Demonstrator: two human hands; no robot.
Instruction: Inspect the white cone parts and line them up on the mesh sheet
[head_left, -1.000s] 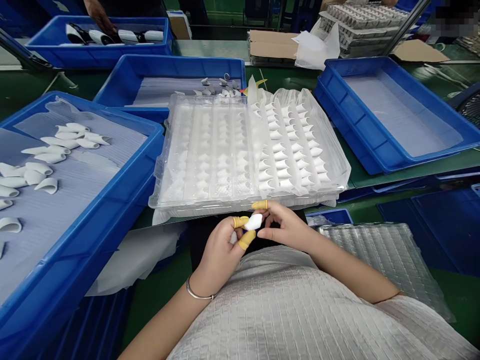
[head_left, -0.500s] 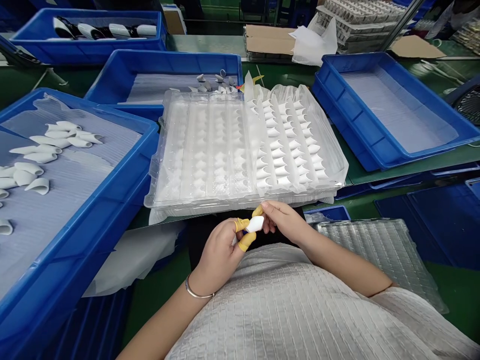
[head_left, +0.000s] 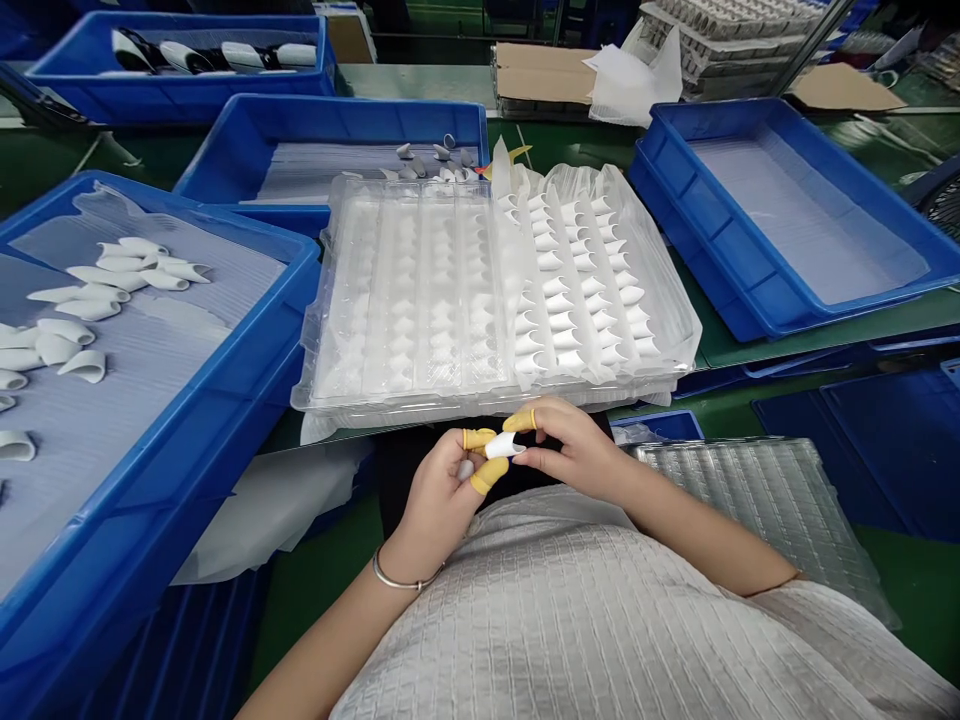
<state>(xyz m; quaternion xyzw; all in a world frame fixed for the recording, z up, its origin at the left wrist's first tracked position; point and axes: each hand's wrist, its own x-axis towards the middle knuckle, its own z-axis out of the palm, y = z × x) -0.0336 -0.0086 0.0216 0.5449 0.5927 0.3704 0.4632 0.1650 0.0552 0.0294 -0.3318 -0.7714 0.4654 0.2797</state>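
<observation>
A small white curved shell piece (head_left: 504,445) with a scooped end is held just in front of my body. My left hand (head_left: 450,480), with yellow finger cots on thumb and forefinger, pinches its left end. A second white bit (head_left: 466,469) shows among the left fingers. My right hand (head_left: 566,443), with a yellow cot on a fingertip, grips the shell's right end between finger and thumb. Beyond the hands lies a clear plastic tray (head_left: 397,402), its right half showing rows of similar white shells (head_left: 559,300), its left half under a translucent cover.
At left a blue bin (head_left: 247,345) holds loose white pieces on a liner. Another blue bin (head_left: 345,120) behind holds smaller pieces. Stacked blue bins (head_left: 739,270) stand at right. An empty-celled clear tray (head_left: 757,500) lies low beside my right arm.
The shell has been turned, so its scooped end now faces right. My right fingers have shifted to that end, with the thumb now below it.
</observation>
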